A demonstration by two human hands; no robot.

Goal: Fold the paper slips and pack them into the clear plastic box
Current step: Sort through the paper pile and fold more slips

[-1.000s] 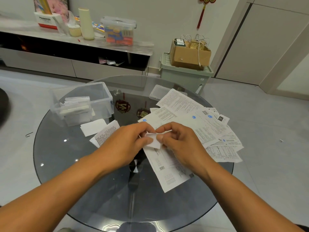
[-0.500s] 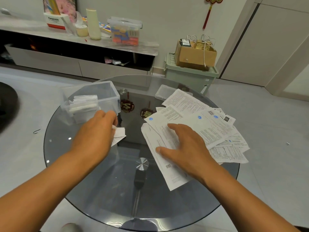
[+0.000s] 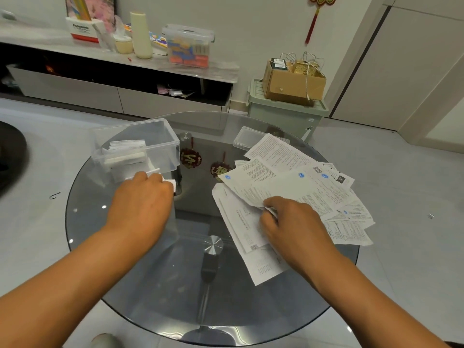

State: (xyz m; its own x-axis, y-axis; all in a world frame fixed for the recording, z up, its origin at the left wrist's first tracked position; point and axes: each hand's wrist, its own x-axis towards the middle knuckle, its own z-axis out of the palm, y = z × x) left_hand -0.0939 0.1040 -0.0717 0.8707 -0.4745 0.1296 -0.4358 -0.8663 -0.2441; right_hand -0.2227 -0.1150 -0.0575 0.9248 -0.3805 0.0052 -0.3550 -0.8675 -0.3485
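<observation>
While the left hand (image 3: 140, 204) reaches toward the clear plastic box (image 3: 136, 146), its fingers (image 3: 153, 178) curl round a small folded slip (image 3: 168, 182) whose white edge shows just past the knuckles, right beside the box's near wall. The right hand (image 3: 293, 227) rests on the loose pile of paper slips (image 3: 288, 192), fingers bent and pinching the edge of one sheet. The step in hand looks like packing one folded slip while picking up another. Next, the left hand would need to lift over the rim and drop the slip beside the folded ones inside. The box stands on the glass bench (image 3: 150, 285), left of the pile.
</observation>
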